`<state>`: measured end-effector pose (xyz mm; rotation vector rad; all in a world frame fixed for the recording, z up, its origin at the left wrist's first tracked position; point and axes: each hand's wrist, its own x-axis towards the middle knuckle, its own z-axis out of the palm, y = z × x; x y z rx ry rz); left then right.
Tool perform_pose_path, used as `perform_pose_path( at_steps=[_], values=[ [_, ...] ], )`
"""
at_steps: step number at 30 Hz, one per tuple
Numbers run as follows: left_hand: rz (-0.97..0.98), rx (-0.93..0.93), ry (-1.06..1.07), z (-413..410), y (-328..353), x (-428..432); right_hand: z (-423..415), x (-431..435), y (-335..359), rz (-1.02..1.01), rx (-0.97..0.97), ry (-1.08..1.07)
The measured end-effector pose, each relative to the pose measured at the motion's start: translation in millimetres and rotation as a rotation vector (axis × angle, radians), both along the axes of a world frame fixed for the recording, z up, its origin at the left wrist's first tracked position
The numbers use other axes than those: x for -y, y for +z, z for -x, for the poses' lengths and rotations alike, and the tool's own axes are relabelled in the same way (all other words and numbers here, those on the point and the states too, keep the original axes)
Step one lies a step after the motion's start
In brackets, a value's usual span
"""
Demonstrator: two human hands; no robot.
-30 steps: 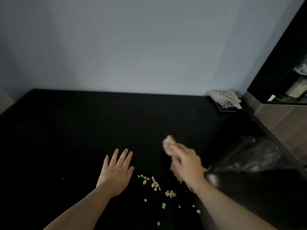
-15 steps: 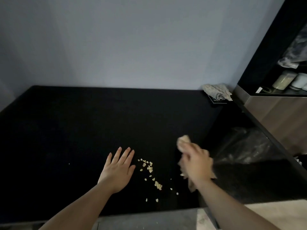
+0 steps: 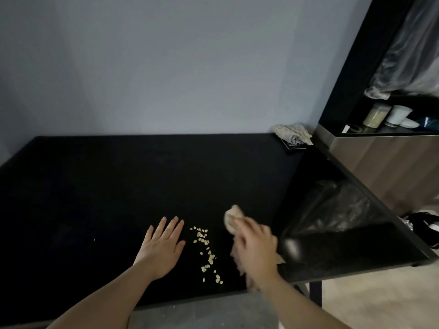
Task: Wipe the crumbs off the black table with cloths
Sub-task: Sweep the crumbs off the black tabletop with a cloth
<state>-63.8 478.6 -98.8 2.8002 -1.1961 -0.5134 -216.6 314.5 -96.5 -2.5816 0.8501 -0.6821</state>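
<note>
Pale crumbs (image 3: 207, 251) lie in a loose streak on the black table (image 3: 118, 186), near its front edge. My left hand (image 3: 162, 245) rests flat on the table just left of the crumbs, fingers straight. My right hand (image 3: 255, 246) grips a beige cloth (image 3: 231, 216) just right of the crumbs; the hand is blurred and cloth ends stick out above and below it. A second crumpled cloth (image 3: 293, 134) lies at the table's far right corner.
A black bin lined with a dark plastic bag (image 3: 337, 210) stands against the table's right side. Beyond it is a shelf unit (image 3: 380, 143) with a jar and cups. A grey wall runs behind the table. Light floor shows at the lower right.
The view has pulled back, so the table's front edge and floor now show. My right hand with the cloth has stayed right of the crumbs, which now lie in a narrower streak.
</note>
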Motion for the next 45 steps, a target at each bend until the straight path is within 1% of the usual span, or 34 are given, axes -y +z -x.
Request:
perform_pose_path(
  at_steps=[1,2,4,5,6,7,8,9,10,11,12,13,14,15,16,18,21,26,29,32,35,39,45],
  values=[
    [0.005,0.005,-0.001,0,0,-1,11,16,-1,0.023,-0.038,-0.123],
    [0.009,0.005,-0.002,1,0,-1,20,28,-2,0.000,-0.138,-0.209],
    [0.018,-0.001,0.003,2,0,-2,31,31,-10,-0.072,-0.303,-0.294],
    [0.021,-0.001,0.005,2,0,-2,28,20,-9,-0.069,-0.292,-0.288],
    [0.023,0.001,0.004,3,-1,-3,22,6,-8,-0.051,-0.278,-0.238],
    [0.025,0.001,0.002,3,-1,-5,17,-11,-12,-0.008,-0.189,-0.187],
    [0.028,0.002,0.000,3,-1,-6,10,-29,-12,0.027,-0.167,-0.092],
    [0.029,0.003,-0.003,3,0,-6,6,-43,-9,-0.009,-0.161,0.051],
    [0.027,0.004,-0.007,4,0,-7,3,-50,-8,0.000,-0.133,0.163],
    [0.028,0.005,-0.016,4,1,-7,2,-47,-8,-0.009,-0.152,0.207],
    [0.032,0.007,-0.025,4,1,-9,0,-38,-9,-0.009,-0.124,0.181],
    [0.041,0.014,-0.025,3,1,-13,2,-27,-12,0.010,-0.059,0.083],
    [0.053,0.030,-0.010,3,-1,-17,4,-12,-16,0.039,-0.051,-0.070],
    [0.062,0.056,0.022,3,-2,-23,4,3,-15,0.016,-0.080,-0.214],
    [0.067,0.081,0.066,2,-4,-29,0,15,-14,-0.041,-0.163,-0.311],
    [0.064,0.102,0.137,0,-5,-39,-13,30,-11,-0.124,-0.307,-0.328],
    [0.031,0.119,0.128,-2,-5,-41,-48,33,-5,-0.104,-0.332,-0.162],
    [0.022,0.107,0.104,-4,-4,-42,-94,18,0,-0.050,-0.344,0.329],
    [0.013,0.092,0.101,-6,-3,-42,-94,11,0,-0.039,-0.387,0.527],
    [0.013,0.088,0.099,-6,-3,-42,-77,3,-2,-0.063,-0.381,0.686],
    [-0.004,0.091,0.100,-4,-2,-41,-56,-7,-2,-0.096,-0.382,0.730],
    [0.002,0.102,0.127,5,-2,-40,-31,-17,-2,-0.140,-0.363,0.734],
    [-0.003,0.118,0.099,29,-4,-49,-4,-31,0,-0.157,-0.362,0.721]
  ],
)
